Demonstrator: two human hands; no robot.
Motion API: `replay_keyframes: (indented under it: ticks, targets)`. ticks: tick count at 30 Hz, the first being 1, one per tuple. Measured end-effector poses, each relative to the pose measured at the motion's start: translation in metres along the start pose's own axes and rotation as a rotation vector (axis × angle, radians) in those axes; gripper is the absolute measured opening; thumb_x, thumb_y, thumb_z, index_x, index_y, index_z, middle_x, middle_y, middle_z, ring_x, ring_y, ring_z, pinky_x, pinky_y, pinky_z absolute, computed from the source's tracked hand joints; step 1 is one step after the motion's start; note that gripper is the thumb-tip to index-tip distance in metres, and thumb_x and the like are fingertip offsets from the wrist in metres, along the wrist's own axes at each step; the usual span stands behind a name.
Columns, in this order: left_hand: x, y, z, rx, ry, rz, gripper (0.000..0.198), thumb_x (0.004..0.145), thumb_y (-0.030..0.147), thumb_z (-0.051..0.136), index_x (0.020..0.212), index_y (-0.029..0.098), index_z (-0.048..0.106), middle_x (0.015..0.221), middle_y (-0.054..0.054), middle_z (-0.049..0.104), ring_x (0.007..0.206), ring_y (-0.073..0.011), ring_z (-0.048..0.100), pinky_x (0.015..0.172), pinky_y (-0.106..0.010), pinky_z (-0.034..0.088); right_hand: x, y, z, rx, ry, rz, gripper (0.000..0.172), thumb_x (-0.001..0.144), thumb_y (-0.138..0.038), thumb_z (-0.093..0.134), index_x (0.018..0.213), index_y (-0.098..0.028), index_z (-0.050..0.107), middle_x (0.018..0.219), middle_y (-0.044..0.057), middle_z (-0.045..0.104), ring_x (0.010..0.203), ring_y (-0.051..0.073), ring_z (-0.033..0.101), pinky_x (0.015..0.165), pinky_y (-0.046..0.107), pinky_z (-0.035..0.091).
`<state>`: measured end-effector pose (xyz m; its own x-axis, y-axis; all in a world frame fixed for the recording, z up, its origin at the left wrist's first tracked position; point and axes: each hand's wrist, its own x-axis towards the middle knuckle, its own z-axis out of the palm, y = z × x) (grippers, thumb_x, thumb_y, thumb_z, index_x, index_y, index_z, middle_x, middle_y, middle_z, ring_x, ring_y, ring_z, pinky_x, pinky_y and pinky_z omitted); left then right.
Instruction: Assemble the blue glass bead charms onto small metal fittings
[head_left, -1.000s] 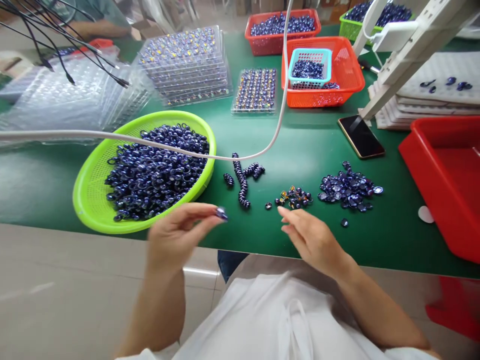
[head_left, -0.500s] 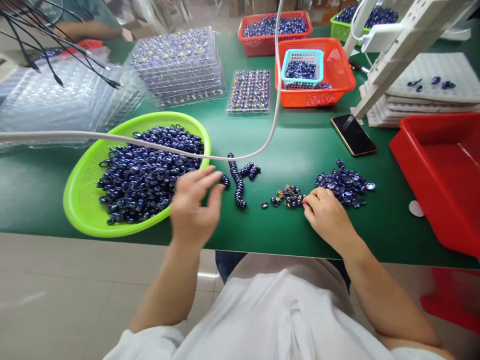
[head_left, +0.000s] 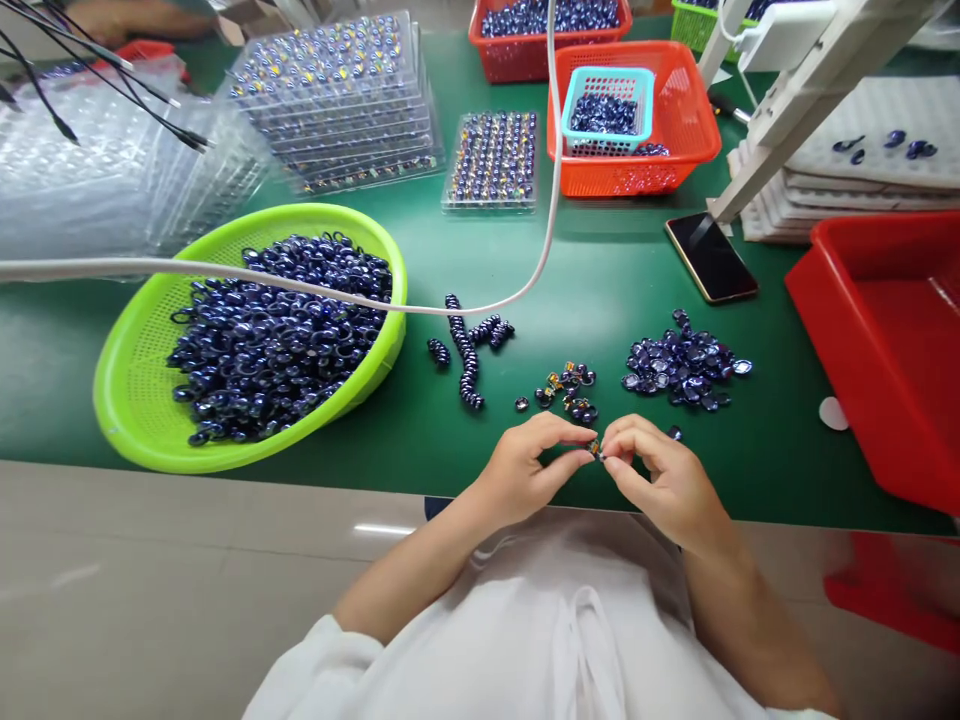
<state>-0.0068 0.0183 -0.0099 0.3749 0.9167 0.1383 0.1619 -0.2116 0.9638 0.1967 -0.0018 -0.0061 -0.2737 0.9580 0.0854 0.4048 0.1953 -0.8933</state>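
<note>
My left hand (head_left: 536, 462) pinches a small dark blue and orange piece (head_left: 594, 449) between thumb and forefinger, low over the table's near edge. The fingertips of my right hand (head_left: 664, 475) are pinched together right beside that piece; whether they grip it or another bit is hidden. Just beyond my hands lies a small cluster of shiny pieces (head_left: 566, 385), some with orange faces. A heap of flat dark blue pieces (head_left: 682, 365) is farther right. Left of these, dark blue rings stand packed in a curving row (head_left: 466, 355), with shorter rows beside it.
A green oval basket (head_left: 124, 385) full of dark blue rings stands left. Behind are stacked clear trays (head_left: 330, 110), a single filled tray (head_left: 493, 160) and a red-orange basket (head_left: 682, 110). A phone (head_left: 711, 258) and red bin (head_left: 840, 330) are right. A white cable (head_left: 551, 215) hangs across.
My left hand has moved right from beside the green basket to meet my right hand. My right hand has come nearer my body, away from the flat pieces. The view has shifted slightly.
</note>
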Motion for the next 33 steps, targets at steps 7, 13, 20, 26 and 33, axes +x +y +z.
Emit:
replay_keyframes:
  ticks: [7, 13, 20, 26, 33]
  targets:
    - [-0.002, 0.007, -0.002, -0.451, -0.041, -0.443, 0.023, 0.077, 0.032, 0.081, 0.092, 0.015, 0.075, 0.089, -0.007, 0.075, 0.084, -0.0185, 0.068, 0.079, -0.031, 0.054, -0.006, -0.003, 0.002, -0.037, 0.069, -0.135, 0.023, 0.087, -0.022, 0.066, 0.108, -0.026, 0.061, 0.113, 0.008, 0.065, 0.1, 0.023, 0.065, 0.079, 0.035, 0.057]
    - [-0.003, 0.005, -0.002, -0.787, -0.133, -0.658, 0.03, 0.065, 0.034, 0.089, 0.082, 0.013, 0.075, 0.071, -0.002, 0.069, 0.066, -0.0122, 0.062, 0.069, -0.026, 0.05, -0.003, -0.003, 0.012, -0.084, 0.126, -0.376, 0.03, 0.087, -0.017, 0.072, 0.114, -0.032, 0.068, 0.109, 0.006, 0.067, 0.098, 0.02, 0.068, 0.076, 0.034, 0.06]
    - [-0.007, 0.004, -0.001, -0.841, -0.083, -0.75, 0.03, 0.061, 0.031, 0.091, 0.081, 0.013, 0.078, 0.072, -0.001, 0.069, 0.061, -0.0083, 0.058, 0.064, -0.023, 0.045, -0.009, 0.001, 0.018, 0.075, 0.164, -0.309, 0.034, 0.087, -0.005, 0.067, 0.112, -0.028, 0.068, 0.104, 0.004, 0.072, 0.092, 0.018, 0.071, 0.075, 0.032, 0.061]
    - [-0.009, 0.007, 0.001, -0.897, -0.023, -0.811, 0.031, 0.059, 0.029, 0.093, 0.08, 0.012, 0.078, 0.073, -0.003, 0.07, 0.059, -0.0078, 0.058, 0.062, -0.023, 0.046, -0.012, 0.002, 0.023, -0.031, 0.26, -0.215, 0.02, 0.087, -0.007, 0.063, 0.098, -0.025, 0.063, 0.097, 0.003, 0.073, 0.089, 0.018, 0.071, 0.079, 0.034, 0.059]
    - [-0.011, 0.006, 0.002, -0.854, 0.009, -0.797, 0.032, 0.061, 0.03, 0.092, 0.084, 0.012, 0.079, 0.075, -0.003, 0.072, 0.059, -0.0072, 0.058, 0.065, -0.024, 0.045, -0.012, -0.005, 0.02, -0.169, 0.212, -0.254, 0.032, 0.088, -0.017, 0.066, 0.118, -0.025, 0.061, 0.116, 0.008, 0.07, 0.107, 0.024, 0.068, 0.09, 0.042, 0.057]
